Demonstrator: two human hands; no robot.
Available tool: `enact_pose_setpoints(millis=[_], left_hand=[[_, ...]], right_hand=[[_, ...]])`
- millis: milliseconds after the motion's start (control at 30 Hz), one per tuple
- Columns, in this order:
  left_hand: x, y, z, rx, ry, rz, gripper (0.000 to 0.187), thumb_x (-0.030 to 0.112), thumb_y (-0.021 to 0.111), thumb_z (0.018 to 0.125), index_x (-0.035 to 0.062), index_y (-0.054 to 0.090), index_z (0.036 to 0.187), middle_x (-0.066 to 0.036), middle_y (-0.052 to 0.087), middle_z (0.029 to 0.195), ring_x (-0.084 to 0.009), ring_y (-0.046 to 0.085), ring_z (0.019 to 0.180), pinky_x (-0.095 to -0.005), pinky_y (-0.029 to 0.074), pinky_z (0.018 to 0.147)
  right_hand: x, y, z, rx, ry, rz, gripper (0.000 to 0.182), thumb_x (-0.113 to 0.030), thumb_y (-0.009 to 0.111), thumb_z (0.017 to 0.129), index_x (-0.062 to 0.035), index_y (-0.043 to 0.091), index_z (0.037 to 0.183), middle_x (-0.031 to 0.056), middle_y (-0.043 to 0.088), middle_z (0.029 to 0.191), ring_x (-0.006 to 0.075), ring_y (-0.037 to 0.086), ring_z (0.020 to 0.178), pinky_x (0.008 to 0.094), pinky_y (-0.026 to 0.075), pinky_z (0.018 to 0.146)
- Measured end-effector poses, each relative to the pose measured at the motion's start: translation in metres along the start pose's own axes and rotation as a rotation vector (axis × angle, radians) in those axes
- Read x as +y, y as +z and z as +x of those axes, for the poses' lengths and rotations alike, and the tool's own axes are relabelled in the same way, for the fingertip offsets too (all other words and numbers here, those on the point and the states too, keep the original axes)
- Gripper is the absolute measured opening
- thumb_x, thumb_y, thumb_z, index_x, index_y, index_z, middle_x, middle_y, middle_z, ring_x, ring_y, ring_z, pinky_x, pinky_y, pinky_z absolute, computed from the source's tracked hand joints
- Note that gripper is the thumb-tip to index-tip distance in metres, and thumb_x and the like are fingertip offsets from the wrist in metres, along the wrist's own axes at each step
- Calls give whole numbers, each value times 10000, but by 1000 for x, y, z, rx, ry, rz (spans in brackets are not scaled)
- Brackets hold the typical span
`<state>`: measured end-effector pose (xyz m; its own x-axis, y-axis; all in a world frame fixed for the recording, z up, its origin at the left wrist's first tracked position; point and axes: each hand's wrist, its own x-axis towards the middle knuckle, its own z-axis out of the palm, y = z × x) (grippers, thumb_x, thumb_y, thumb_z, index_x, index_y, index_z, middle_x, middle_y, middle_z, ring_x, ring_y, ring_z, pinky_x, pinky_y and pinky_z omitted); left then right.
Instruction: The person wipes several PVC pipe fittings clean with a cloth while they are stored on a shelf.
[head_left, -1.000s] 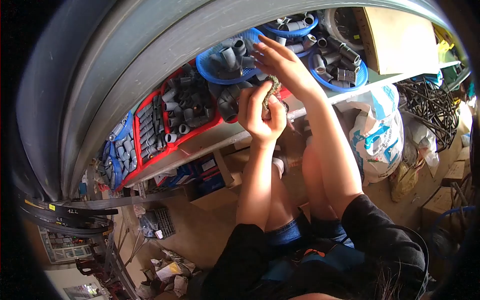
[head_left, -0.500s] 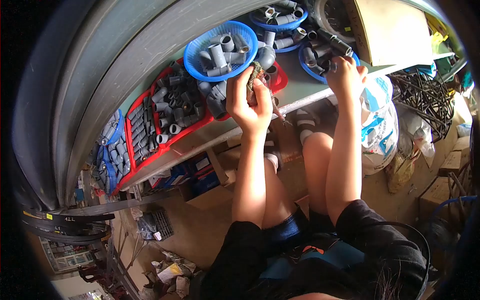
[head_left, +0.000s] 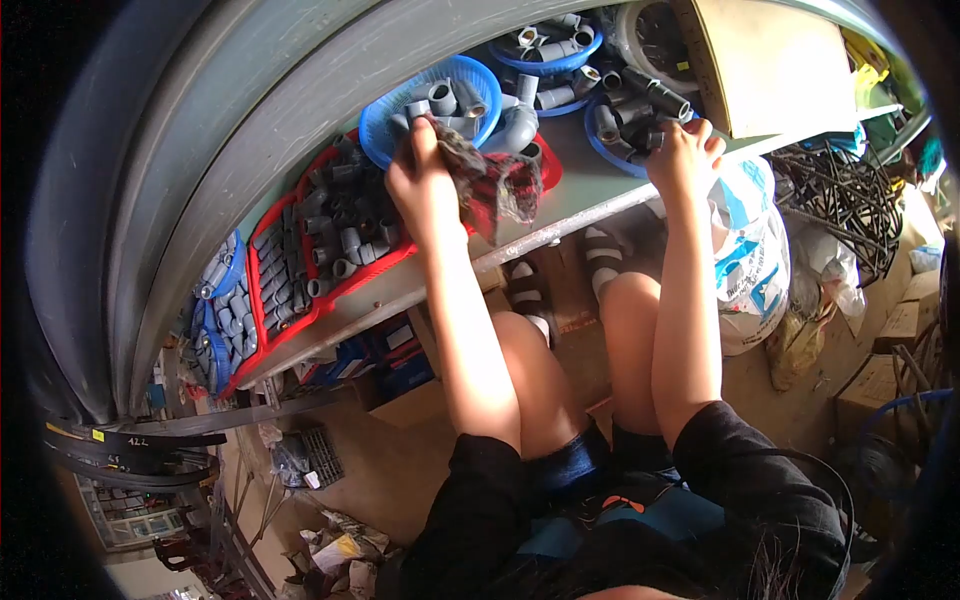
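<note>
My left hand (head_left: 428, 190) is closed on a crumpled, dark grey and red rag (head_left: 492, 182), which hangs to the right of the fingers. The fingertips are at the front of a blue plastic basket (head_left: 372, 130) heaped with grey pipe fittings (head_left: 467, 98). At the right, my right hand (head_left: 686, 160) has its fingers bent at the front rim of another blue basket (head_left: 622, 165), beside dark grey pipe fittings (head_left: 655, 95). What those fingers grip is too small and shaded to make out.
Red trays (head_left: 340, 287) of small fittings line the shelf (head_left: 570, 222) on the left. A cardboard box (head_left: 770, 70) stands at the back right. Below it sits a white plastic bag (head_left: 745, 265). Large curved grey pipes (head_left: 210, 150) arch over the left side.
My left hand has moved left to the front of the blue basket, and the rag now hangs more spread out. The right hand stays at its basket, slightly lower.
</note>
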<state>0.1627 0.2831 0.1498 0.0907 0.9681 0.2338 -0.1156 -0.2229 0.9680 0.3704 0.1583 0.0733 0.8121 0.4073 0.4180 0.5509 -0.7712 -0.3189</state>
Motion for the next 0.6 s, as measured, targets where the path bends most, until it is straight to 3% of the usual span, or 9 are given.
enact_pose_setpoints(millis=[67, 167, 267, 367, 433, 467, 533, 600], left_hand=[[9, 2, 7, 34, -43, 47, 331, 286, 556, 921, -29, 650, 889, -27, 619, 778, -100, 526, 712, -266, 437, 672], [15, 4, 18, 87, 81, -154, 332, 290, 561, 907, -32, 632, 940, -41, 628, 837, -118, 550, 737, -271, 446, 698], [17, 3, 10, 139, -5, -372, 301, 259, 553, 891, -19, 629, 979, -51, 605, 921, -138, 562, 799, -295, 467, 730], [5, 9, -6, 52, -46, -376, 275, 152, 522, 856, -16, 629, 1044, -54, 617, 984, -139, 573, 851, -283, 462, 782], [5, 21, -30, -60, -33, -350, 294, 128, 529, 848, -24, 610, 1086, -63, 623, 1009, -129, 571, 886, -263, 445, 814], [-7, 22, -37, -190, 32, -310, 295, 94, 552, 841, -21, 597, 1108, -71, 624, 1031, -119, 569, 896, -247, 439, 817], [-9, 37, -56, -260, 180, -214, 294, 42, 573, 824, -12, 600, 1111, -69, 617, 976, -111, 556, 821, -238, 440, 750], [-16, 45, -57, -303, 461, 38, 303, -4, 580, 797, -7, 611, 1098, -64, 582, 881, -131, 531, 745, -254, 434, 667]], right_hand=[[0, -1, 1, -4, 0, 2, 239, -94, 610, 685, -101, 660, 919, 139, 499, 1104, 362, 444, 1034, 464, 367, 914], [1, 3, 2, 73, -5, 24, 248, -123, 622, 702, -79, 636, 946, 134, 539, 1056, 366, 462, 1021, 494, 364, 907], [-6, -4, 4, 30, 32, 220, 300, -214, 655, 756, -62, 620, 1013, 136, 577, 1089, 317, 507, 1037, 437, 406, 882], [-12, -13, 10, -267, 44, 973, 395, -327, 677, 799, -47, 609, 1069, 98, 601, 1125, 220, 565, 1003, 340, 459, 804], [-25, -34, 6, -457, 145, 1268, 404, -339, 650, 833, -41, 599, 1101, 74, 607, 1124, 168, 581, 961, 290, 472, 752], [-31, -42, 3, -553, 199, 1413, 408, -344, 637, 851, -38, 593, 1117, 62, 610, 1124, 142, 589, 940, 265, 478, 725], [-36, -46, 1, -679, 160, 1705, 360, -312, 597, 881, -38, 595, 1115, 35, 617, 1063, 122, 585, 894, 260, 480, 708], [-38, -45, -2, -770, 148, 1890, 329, -290, 569, 901, -39, 597, 1111, 23, 620, 1023, 106, 578, 866, 249, 477, 696]])
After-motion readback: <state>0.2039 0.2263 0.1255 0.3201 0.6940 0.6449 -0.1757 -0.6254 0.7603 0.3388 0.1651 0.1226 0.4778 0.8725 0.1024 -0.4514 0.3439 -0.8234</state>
